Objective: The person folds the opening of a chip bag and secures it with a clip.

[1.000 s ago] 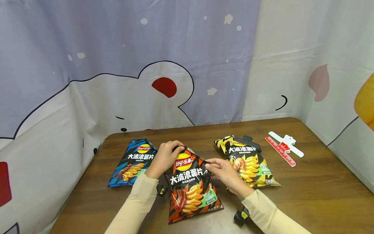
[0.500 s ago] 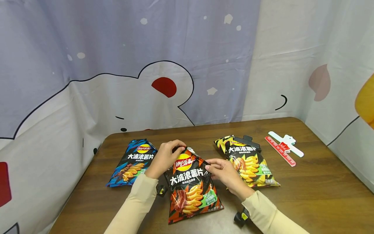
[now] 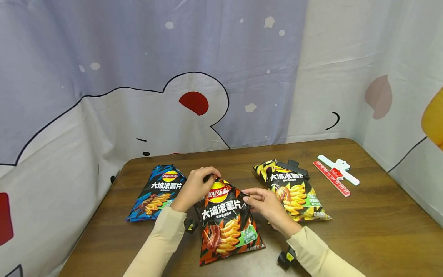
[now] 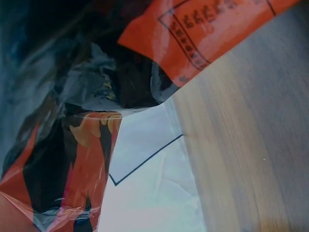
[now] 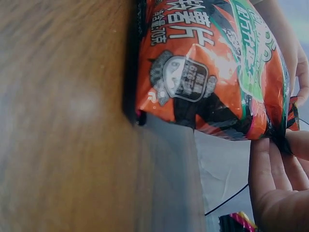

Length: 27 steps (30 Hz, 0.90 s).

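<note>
A red and black bag of potato chips (image 3: pixel 225 219) stands tilted at the near middle of the table, its printed front facing me. My left hand (image 3: pixel 194 187) pinches its top left corner, fingertips going behind the top edge. At the upper right side of the bag my right hand (image 3: pixel 265 204) pinches the edge between thumb and fingers. The right wrist view has the bag's lower part large, with the right hand's fingers (image 5: pixel 263 169) behind the gathered edge. Only crinkled foil of the chip bag (image 4: pixel 91 164) fills the left wrist view; the left hand is hidden there.
A blue chip bag (image 3: pixel 160 194) lies to the left. On the right is a yellow chip bag (image 3: pixel 295 196) with a black clip (image 3: pixel 292 167) across its top. Beyond it lie a red clip (image 3: pixel 330 177) and a white clip (image 3: pixel 349 176). A printed curtain (image 3: pixel 138 115) hangs behind the table.
The top edge of the red and black bag has folded back under my left hand, and the shiny strip there no longer shows. Both hands have otherwise stayed nearly still.
</note>
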Each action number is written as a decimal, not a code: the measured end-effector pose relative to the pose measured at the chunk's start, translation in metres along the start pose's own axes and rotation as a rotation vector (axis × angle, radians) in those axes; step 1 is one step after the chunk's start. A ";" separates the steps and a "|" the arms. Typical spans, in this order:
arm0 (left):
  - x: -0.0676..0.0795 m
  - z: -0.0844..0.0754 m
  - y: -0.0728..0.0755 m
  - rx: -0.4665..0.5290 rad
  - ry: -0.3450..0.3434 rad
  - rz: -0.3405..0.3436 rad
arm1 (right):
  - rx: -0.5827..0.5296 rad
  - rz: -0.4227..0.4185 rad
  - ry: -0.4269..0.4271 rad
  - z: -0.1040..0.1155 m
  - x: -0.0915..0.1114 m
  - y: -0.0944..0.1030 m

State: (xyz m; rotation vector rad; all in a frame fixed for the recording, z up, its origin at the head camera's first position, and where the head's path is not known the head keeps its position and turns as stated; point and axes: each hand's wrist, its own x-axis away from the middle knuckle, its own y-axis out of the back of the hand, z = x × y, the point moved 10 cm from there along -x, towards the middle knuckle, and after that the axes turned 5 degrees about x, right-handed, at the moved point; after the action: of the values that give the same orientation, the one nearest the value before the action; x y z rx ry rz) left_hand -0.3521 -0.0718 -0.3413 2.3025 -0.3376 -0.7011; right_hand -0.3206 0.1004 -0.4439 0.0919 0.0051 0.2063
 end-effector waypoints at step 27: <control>0.003 -0.006 0.001 0.018 -0.050 0.002 | 0.019 0.000 0.028 0.006 0.005 0.001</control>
State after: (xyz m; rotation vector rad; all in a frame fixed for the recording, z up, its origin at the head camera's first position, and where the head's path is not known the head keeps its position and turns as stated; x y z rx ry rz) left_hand -0.3463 -0.0700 -0.3381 2.3044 -0.3706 -0.7579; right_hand -0.3158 0.1020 -0.4383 0.1080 0.0346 0.2077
